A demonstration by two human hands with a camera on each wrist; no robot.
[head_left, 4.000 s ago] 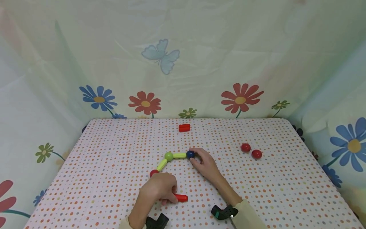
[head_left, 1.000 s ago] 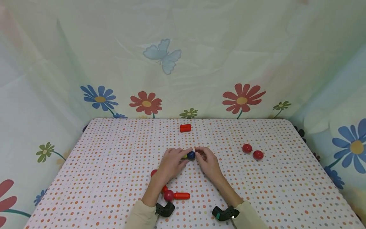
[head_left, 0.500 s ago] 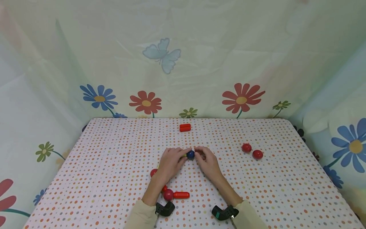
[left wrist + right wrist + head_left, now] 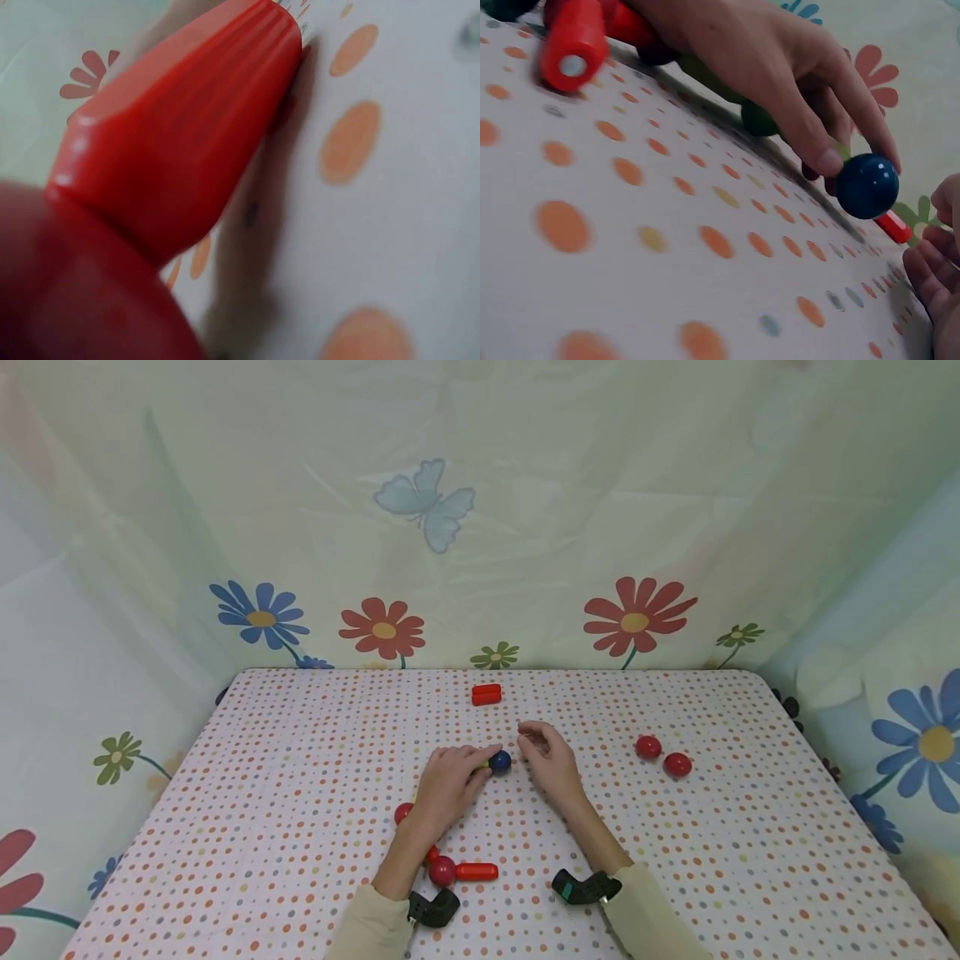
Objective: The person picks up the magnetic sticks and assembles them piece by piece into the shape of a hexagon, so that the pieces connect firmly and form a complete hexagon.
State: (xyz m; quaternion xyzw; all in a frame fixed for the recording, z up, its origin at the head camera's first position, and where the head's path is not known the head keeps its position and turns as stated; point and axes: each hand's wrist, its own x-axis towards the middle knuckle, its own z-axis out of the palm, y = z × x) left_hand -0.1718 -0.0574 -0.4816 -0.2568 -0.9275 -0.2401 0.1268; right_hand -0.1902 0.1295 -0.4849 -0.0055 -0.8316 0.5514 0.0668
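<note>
My left hand pinches a blue toy ball with thumb and index finger, where it joins a yellow-green rod. In the right wrist view, the fingertips sit against the blue ball and a green ball shows under the palm. My left arm partly covers the chain: a red ball, a red rod mostly hidden, a darker red ball and a red rod pointing right. That rod fills much of the left wrist view. My right hand, loosely bent, holds nothing, just right of the blue ball.
Two red rods lie side by side near the back of the dotted tabletop. Off to the right sit a loose red ball and another red ball. A flowered cloth hangs behind the table.
Four seconds ago my left hand was at the front red rod and my right at the blue ball. Since then the left has taken the blue ball; the right has just drawn back and away.
</note>
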